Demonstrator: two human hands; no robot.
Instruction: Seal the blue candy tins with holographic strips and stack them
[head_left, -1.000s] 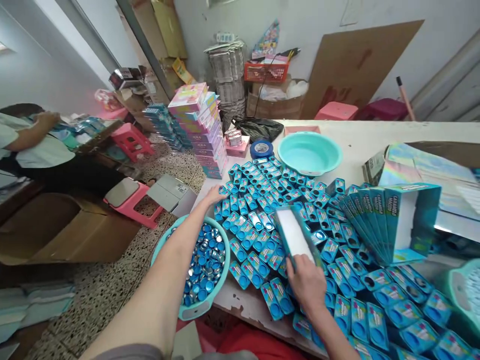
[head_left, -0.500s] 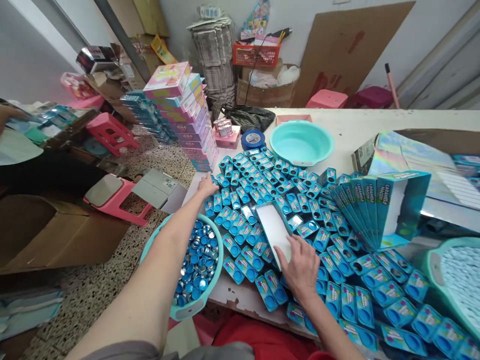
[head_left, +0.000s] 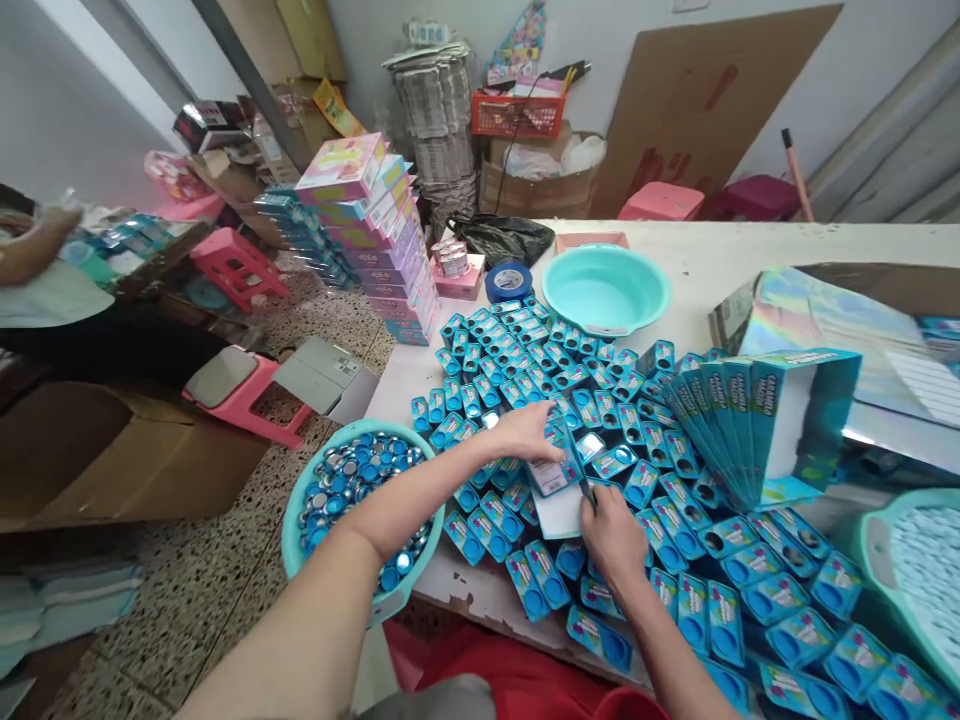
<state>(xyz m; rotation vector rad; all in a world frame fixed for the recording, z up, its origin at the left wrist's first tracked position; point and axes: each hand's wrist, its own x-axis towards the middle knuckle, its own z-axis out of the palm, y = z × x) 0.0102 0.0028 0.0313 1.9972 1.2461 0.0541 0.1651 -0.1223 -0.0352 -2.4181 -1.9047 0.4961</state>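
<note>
My left hand (head_left: 527, 432) is closed over a small blue box (head_left: 551, 479) with a printed label, at the opening of a blue carton (head_left: 559, 516) with a white inside. How many boxes lie under the fingers is hidden. The near right edge of that carton is pinched by my right hand (head_left: 615, 535). Around both hands stand many small blue boxes (head_left: 495, 520) with round holes or round blue caps on top. Left of them, under my left forearm, a turquoise basin (head_left: 300, 520) holds blue and silver round caps (head_left: 360, 470).
Nested blue cartons (head_left: 731, 420) marked "CARAMELO" lean at the right. A turquoise basin (head_left: 607, 285) and blue tape roll (head_left: 508, 282) are at the back. Pink and purple boxes (head_left: 386, 260) are stacked at the left edge. Another person's arm (head_left: 34, 250) shows far left.
My left hand has come from the far left edge of the small boxes to the carton, bringing a small blue box. My right hand stays at the carton's edge, its grip shifted slightly.
</note>
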